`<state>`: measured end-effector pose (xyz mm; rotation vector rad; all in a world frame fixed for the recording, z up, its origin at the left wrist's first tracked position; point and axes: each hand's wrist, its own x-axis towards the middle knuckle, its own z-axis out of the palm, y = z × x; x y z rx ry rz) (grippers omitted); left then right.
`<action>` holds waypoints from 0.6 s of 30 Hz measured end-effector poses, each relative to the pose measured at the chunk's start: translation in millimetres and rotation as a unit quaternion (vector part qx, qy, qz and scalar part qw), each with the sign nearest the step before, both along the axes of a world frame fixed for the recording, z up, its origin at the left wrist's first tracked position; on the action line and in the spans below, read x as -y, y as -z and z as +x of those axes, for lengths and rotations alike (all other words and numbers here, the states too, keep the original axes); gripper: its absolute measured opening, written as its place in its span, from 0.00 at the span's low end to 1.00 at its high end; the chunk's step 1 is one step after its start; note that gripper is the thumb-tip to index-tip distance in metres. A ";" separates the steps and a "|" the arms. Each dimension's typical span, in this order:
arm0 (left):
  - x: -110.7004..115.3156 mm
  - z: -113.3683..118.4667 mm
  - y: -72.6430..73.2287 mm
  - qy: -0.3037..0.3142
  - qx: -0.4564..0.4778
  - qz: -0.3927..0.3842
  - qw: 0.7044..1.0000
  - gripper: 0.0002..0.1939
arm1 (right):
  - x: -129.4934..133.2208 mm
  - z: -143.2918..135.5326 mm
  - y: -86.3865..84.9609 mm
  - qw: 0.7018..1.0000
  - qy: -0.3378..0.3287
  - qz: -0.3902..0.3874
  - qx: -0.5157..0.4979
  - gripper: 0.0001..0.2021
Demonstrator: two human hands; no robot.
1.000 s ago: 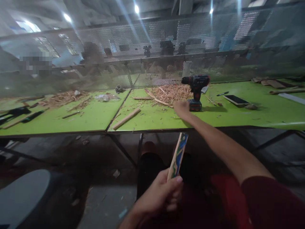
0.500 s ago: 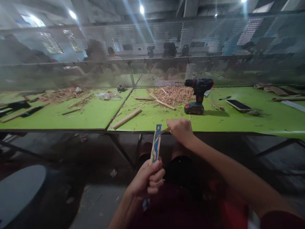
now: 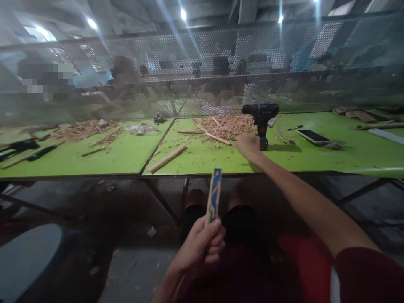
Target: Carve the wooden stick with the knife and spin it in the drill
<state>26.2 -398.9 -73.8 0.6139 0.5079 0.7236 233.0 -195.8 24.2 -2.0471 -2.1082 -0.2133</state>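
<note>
Held upright in my left hand [image 3: 203, 242] is a flat wooden strip [image 3: 214, 195] with blue and green painted shapes, just below the table's front edge. My right hand [image 3: 249, 146] is over the green table [image 3: 202, 160], fingers curled, overlapping the base of the black and red cordless drill [image 3: 262, 118]. What the right hand holds, if anything, is hidden. Behind it lies a heap of wood shavings [image 3: 232, 126], with a carved wooden stick [image 3: 217, 138] in front of the heap.
A round wooden rod [image 3: 168, 158] lies left of centre, near the table seam. A clear plastic bottle [image 3: 142, 129] is farther left. To the right are a phone [image 3: 314, 136] and a pen [image 3: 295, 127]. A perforated screen [image 3: 189, 63] stands behind; a round stool [image 3: 28, 256] is lower left.
My right hand has moved away from the painted strip, forward and right to the drill's base. The knife-like tool it held no longer shows. The strip has shifted slightly right.
</note>
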 end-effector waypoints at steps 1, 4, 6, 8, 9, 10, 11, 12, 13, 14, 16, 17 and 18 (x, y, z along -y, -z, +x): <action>-2.3 -0.9 1.7 -0.011 -0.003 0.002 1.000 0.23 | 3.9 2.9 -0.7 1.000 0.006 0.009 0.002 0.18; -12.0 -3.1 3.9 -0.017 -0.013 0.011 1.000 0.24 | 35.1 -1.9 7.2 0.999 -0.015 0.022 0.022 0.18; -15.7 -2.7 2.7 -0.016 -0.018 0.016 1.000 0.24 | 62.0 -11.5 17.0 0.998 -0.050 0.007 0.042 0.17; -15.7 -0.7 0.7 -0.022 -0.023 0.016 0.999 0.25 | 83.9 -20.4 26.0 0.995 -0.083 -0.017 0.058 0.16; -14.7 0.5 -0.2 -0.023 -0.025 0.014 0.999 0.25 | 91.1 -23.6 29.7 0.993 -0.098 -0.026 0.064 0.16; -13.5 1.8 -0.9 -0.021 -0.026 0.012 0.999 0.25 | 95.6 -25.7 32.8 0.991 -0.111 -0.029 0.068 0.15; -12.3 3.0 -1.2 -0.018 -0.028 0.011 0.999 0.25 | 97.6 -26.8 35.3 0.990 -0.121 -0.026 0.072 0.15; -11.3 4.3 -1.3 -0.015 -0.029 0.012 0.999 0.25 | 97.4 -27.1 37.3 0.989 -0.127 -0.019 0.077 0.16; -10.7 5.4 -1.2 -0.014 -0.031 0.014 0.999 0.25 | 95.4 -26.8 38.9 0.988 -0.129 -0.009 0.082 0.16; -10.5 6.5 -1.2 -0.015 -0.033 0.016 0.999 0.25 | 92.0 -26.1 40.2 0.988 -0.129 0.001 0.087 0.16; -11.1 8.3 -1.5 -0.025 -0.041 0.018 0.999 0.26 | 83.1 -24.7 42.1 0.986 -0.132 0.014 0.096 0.16; -11.8 8.9 -1.9 -0.033 -0.047 0.017 0.998 0.26 | 78.1 -24.2 42.7 0.986 -0.136 0.016 0.099 0.16; -12.7 9.2 -2.6 -0.041 -0.053 0.014 0.998 0.26 | 73.1 -24.0 43.0 0.985 -0.140 0.016 0.099 0.16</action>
